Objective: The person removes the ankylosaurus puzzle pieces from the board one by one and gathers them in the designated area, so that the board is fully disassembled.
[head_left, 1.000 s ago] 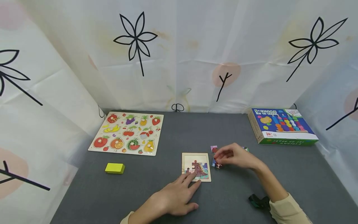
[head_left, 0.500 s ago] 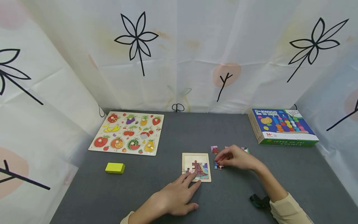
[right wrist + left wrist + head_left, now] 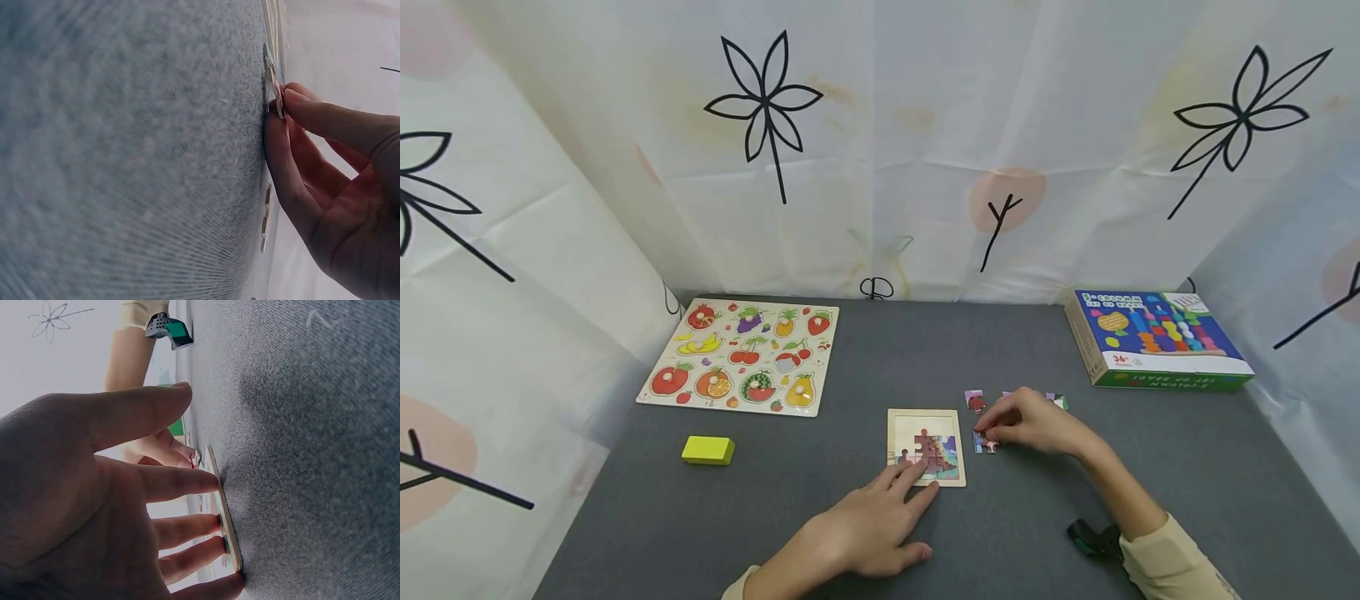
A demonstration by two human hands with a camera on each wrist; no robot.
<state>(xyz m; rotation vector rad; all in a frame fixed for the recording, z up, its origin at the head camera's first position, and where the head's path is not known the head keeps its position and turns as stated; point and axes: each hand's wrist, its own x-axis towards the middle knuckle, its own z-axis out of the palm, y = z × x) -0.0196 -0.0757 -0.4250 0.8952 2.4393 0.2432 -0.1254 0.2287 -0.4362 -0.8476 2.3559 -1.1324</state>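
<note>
A small wooden puzzle tray, partly filled with joined picture pieces, lies in the middle of the table in the head view. My left hand rests its straight fingertips on the tray's near part, hiding some of the picture. To the right of the tray, my right hand pinches a puzzle piece between thumb and fingers. In the right wrist view that piece is tilted, close to the tabletop. Other loose pieces lie behind the right hand, including a pink one; some are partly hidden.
A fruit peg board lies at the back left, with a yellow block in front of it. A colourful toy box stands at the back right. A black device sits at the right wrist. A patterned curtain surrounds the table.
The right hand and its puzzle piece have shifted slightly right and nearer to me, uncovering part of another loose piece behind. My left hand stays on the tray.
</note>
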